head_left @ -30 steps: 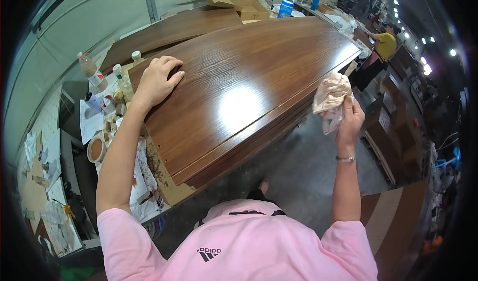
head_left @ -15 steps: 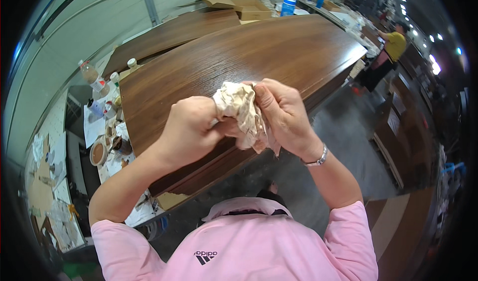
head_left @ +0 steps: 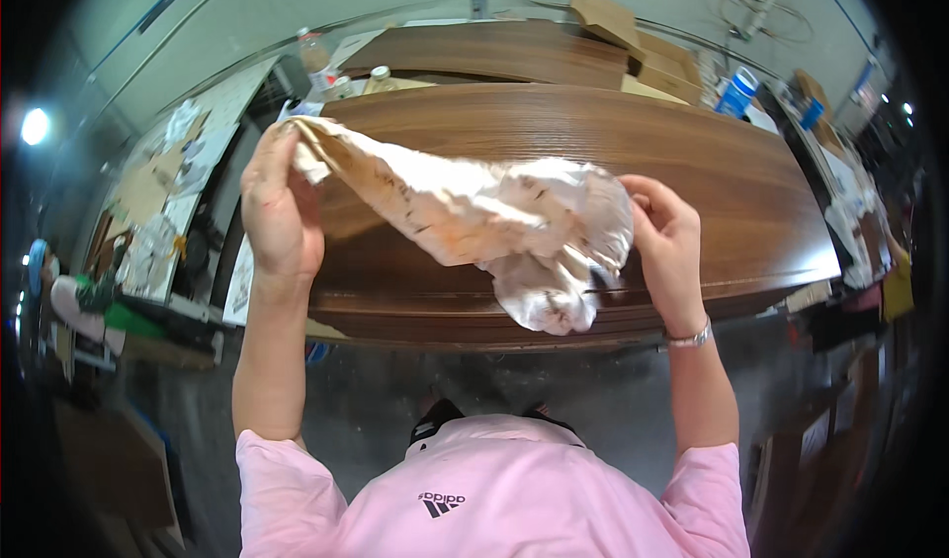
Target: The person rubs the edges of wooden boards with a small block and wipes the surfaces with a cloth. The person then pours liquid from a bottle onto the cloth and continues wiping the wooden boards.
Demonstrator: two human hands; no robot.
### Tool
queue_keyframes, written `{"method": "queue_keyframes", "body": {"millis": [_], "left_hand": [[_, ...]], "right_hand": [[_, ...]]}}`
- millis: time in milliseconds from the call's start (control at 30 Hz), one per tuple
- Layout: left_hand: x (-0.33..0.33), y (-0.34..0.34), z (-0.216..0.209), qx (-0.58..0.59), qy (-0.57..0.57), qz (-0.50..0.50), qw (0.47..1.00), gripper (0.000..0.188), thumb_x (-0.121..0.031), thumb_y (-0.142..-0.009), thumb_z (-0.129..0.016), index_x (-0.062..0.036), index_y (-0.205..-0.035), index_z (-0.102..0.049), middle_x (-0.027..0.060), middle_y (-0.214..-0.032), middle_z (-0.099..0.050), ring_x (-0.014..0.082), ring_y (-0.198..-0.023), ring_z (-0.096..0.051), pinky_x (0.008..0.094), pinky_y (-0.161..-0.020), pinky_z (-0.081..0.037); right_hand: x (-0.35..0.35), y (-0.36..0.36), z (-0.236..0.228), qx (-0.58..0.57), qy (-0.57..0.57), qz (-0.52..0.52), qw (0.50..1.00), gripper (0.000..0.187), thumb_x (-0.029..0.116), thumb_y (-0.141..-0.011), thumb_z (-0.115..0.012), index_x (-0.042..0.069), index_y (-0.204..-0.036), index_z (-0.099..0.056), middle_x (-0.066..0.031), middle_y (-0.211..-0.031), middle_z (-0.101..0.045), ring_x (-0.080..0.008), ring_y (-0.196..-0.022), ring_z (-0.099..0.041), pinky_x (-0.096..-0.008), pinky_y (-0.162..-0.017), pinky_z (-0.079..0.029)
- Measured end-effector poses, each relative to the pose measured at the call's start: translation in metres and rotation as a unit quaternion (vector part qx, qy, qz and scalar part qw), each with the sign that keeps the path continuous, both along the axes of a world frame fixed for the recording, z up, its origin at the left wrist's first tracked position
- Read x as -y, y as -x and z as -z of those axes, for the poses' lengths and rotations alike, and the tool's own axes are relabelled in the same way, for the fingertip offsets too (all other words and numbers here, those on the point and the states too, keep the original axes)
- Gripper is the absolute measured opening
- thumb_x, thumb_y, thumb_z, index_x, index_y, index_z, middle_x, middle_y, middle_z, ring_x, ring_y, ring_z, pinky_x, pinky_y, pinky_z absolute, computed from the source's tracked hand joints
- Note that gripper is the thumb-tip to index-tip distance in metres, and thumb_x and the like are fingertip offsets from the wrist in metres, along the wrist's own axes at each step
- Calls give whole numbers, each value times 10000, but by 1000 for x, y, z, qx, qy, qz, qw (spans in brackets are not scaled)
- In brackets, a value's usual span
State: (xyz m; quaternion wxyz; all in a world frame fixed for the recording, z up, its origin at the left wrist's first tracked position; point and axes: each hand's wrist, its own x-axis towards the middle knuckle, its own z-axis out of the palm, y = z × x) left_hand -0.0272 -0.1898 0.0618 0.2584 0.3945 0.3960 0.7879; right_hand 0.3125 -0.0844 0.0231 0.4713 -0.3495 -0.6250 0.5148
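A stained white cloth rag (head_left: 455,197) is stretched out in the air between my two hands, marked with brown smears and dark specks. My left hand (head_left: 282,202) pinches one end of it, thumb over the fabric. At the other end, my right hand (head_left: 664,224) grips the edge between thumb and bent fingers. A crumpled fold dangles below, nearer the right hand. Under the rag lies a large glossy dark-brown wooden panel (head_left: 732,172), partly hidden by the cloth.
Behind the panel stand a clear plastic bottle (head_left: 314,59), a white-capped jar (head_left: 381,76), an open cardboard box (head_left: 667,67) and a blue bottle (head_left: 737,93). Another brown board (head_left: 484,52) lies at the back. A cluttered bench (head_left: 178,192) runs along the left.
The bunched-up rag has been opened out as my hands moved apart, left hand leftward, right hand rightward. My view has turned to face the panel more squarely.
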Motion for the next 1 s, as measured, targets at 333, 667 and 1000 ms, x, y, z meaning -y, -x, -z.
{"method": "queue_keyframes", "body": {"millis": [333,667,1000], "left_hand": [[-13,-161,45,-711,112,-44,693,584,-394,-906,-676,-53,-1367,-570,229,-1376,-552,364,-1293,-525,489,-1052,-417],[140,42,67,-578,280,-283,712,285,-81,-910,-557,-46,-1162,-685,134,-1076,-714,315,-899,-697,397,-781,-566],[74,-100,83,-688,-4,-241,685,268,-217,-868,-709,-91,-1105,-709,132,-1191,-705,315,-1050,-697,474,-971,-528]], "right_hand": [[15,-5,22,67,-158,-53,984,128,-1,-903,-645,-51,-1011,-691,-42,-835,-614,-83,-706,-578,-237,-635,-470],[15,-16,19,96,-170,-46,980,138,11,-898,-661,-54,-1018,-682,-59,-853,-617,-110,-777,-615,-245,-710,-516],[15,-18,22,98,-149,-26,984,123,3,-911,-653,-63,-1010,-683,-49,-855,-616,-93,-774,-609,-224,-710,-510]]}}
